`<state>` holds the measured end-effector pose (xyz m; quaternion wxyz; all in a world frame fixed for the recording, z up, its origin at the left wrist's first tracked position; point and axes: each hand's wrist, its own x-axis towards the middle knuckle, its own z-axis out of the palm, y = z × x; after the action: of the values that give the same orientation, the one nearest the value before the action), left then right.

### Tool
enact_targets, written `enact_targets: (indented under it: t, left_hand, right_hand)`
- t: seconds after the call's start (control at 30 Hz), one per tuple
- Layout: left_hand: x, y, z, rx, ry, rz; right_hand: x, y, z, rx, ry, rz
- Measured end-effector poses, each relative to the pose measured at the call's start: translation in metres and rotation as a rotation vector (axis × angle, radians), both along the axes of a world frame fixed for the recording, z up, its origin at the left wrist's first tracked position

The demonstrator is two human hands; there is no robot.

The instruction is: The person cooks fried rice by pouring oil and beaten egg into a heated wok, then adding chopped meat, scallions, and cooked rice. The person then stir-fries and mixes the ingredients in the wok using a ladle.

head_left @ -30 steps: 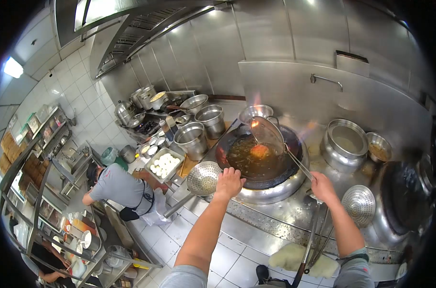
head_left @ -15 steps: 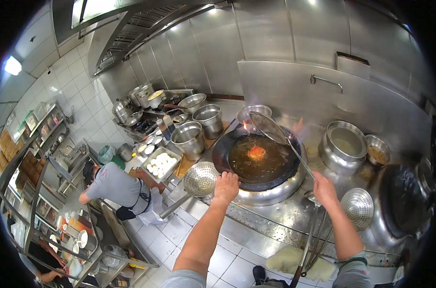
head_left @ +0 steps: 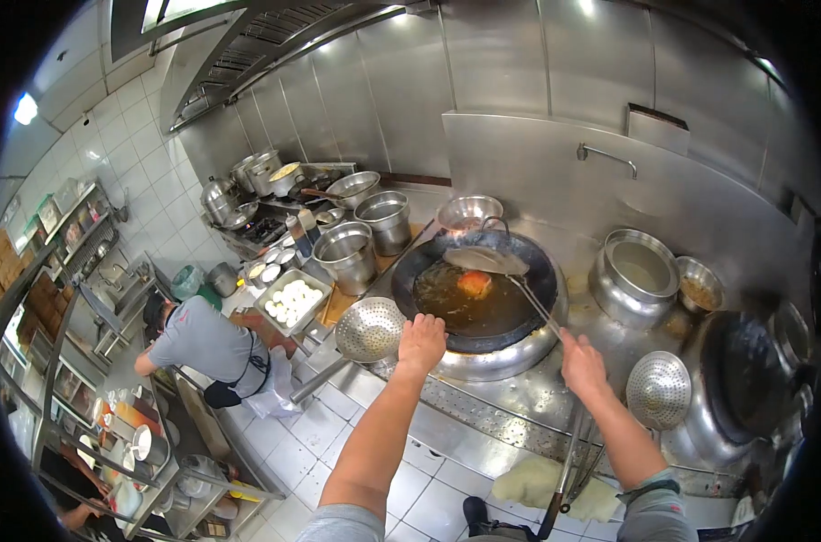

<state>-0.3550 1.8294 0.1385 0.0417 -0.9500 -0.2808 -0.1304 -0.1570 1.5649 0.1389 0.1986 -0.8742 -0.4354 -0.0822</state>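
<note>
My right hand [head_left: 584, 363] is closed around the long handle of a wire-mesh skimmer [head_left: 485, 260]. Its round head is over the back of the wok, partly in front of an orange-red piece of food [head_left: 475, 284] in brown oil. My left hand [head_left: 422, 341] is closed at the near left edge of the black wok [head_left: 541, 312]; the fingers hide exactly where it grips. Just left of that hand lies a perforated ladle [head_left: 371, 331], its thick handle pointing down-left.
Another perforated ladle [head_left: 659, 390] lies at right, before a covered dark wok [head_left: 754, 384]. A steel pot of liquid [head_left: 641, 275] stands behind. At left are a tray of white pieces [head_left: 293, 303] and steel pots [head_left: 345, 257]. A co-worker [head_left: 214, 348] bends over a counter.
The skimmer head has come down from a raised, tilted pose to lie flatter over the wok. Flames behind the wok no longer show, and its back loop handle is now visible.
</note>
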Motion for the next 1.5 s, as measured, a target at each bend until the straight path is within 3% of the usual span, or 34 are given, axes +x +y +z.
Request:
enact_targets:
  t: [0.17,0.3,0.37,0.5,0.6,0.7,0.73,0.77,0.87,1.03,1.13,1.17,1.27,1.33,1.4,1.47,1.5]
  left_hand:
    - [-0.058,-0.067,0.020,0.052,-0.363,-0.127]
    - [-0.169,-0.160,-0.001,-0.288,-0.428,-0.126]
    - [-0.233,-0.211,-0.025,-0.392,-0.494,-0.007]
    - [-0.359,-0.317,-0.083,-0.595,-0.538,0.463]
    - [-0.430,-0.397,-0.103,-0.648,-0.608,0.737]
    - [-0.463,-0.455,-0.107,-0.644,-0.682,0.951]
    - [-0.467,-0.471,-0.104,-0.675,-0.718,1.004]
    - [-0.469,-0.481,-0.105,-0.639,-0.741,1.036]
    - [-0.463,-0.520,-0.116,-0.626,-0.812,1.147]
    - [-0.418,-0.593,-0.119,-0.579,-1.007,1.559]
    - [-0.380,-0.663,-0.141,-0.579,-1.100,1.861]
    - [-0.363,-0.687,-0.165,-0.546,-1.073,1.903]
    - [-0.321,-0.768,-0.244,-0.859,-1.064,2.016]
    - [-0.306,-0.808,-0.295,-1.156,-1.063,2.080]
    - [-0.278,-0.848,-0.360,-1.097,-1.117,2.254]
    - [-0.255,-0.875,-0.389,-1.352,-1.160,2.148]
    - [-0.242,-0.891,-0.403,-1.341,-1.281,1.919]
  right_hand:
    - [-0.024,0.012,-0.012,-0.052,-0.007,0.026]
    - [-0.036,0.019,-0.023,-0.036,-0.043,0.087]
    - [-0.041,0.025,-0.025,-0.152,0.004,0.084]
    - [-0.093,0.024,0.023,-0.088,-0.145,0.126]
    - [-0.145,0.028,0.057,0.059,-0.158,0.370]
    - [-0.234,0.025,0.096,0.144,-0.008,0.762]
    - [-0.273,0.020,0.104,0.163,-0.004,0.895]
    - [-0.314,0.009,0.113,0.099,0.204,0.969]
    - [-0.392,-0.008,0.076,-0.051,0.312,1.478]
    - [-0.488,-0.064,0.003,-0.766,0.417,2.020]
    - [-0.521,-0.109,-0.036,-1.087,0.244,2.348]
    - [-0.523,-0.129,-0.049,-1.112,0.194,2.411]
    - [-0.547,-0.161,-0.064,-1.024,-0.082,2.617]
    - [-0.566,-0.187,-0.061,-1.105,-0.026,2.636]
    - [-0.581,-0.228,-0.052,-1.187,-0.002,2.656]
    - [-0.603,-0.269,-0.068,-1.229,-0.089,2.809]
    - [-0.615,-0.296,-0.073,-1.224,-0.183,2.881]
